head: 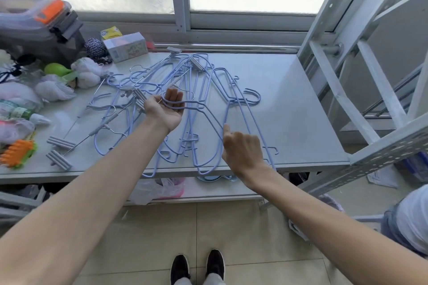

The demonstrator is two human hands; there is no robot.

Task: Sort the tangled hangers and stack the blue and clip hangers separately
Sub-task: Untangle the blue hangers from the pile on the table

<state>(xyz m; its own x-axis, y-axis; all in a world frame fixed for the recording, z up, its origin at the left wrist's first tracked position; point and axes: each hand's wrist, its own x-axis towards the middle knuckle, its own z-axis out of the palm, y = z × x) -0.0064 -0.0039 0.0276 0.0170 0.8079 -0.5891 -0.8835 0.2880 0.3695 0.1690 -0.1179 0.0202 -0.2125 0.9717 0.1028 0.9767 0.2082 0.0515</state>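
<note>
A tangle of blue wire hangers lies spread over the middle of the grey table. Clip hangers with grey clips lie mixed in at the left and back of the pile. My left hand is palm up, and the hook of a blue hanger lies across its loosely curled fingers. My right hand hovers over the pile's near right part, fingers curled and index finger pointing up beside a blue wire. I cannot tell whether it pinches that wire.
Bags, a green object, a box and a plastic bin crowd the table's left and back left. A white metal shelf frame stands at the right. A lower shelf holds plastic bags. Another person's clothing shows at right.
</note>
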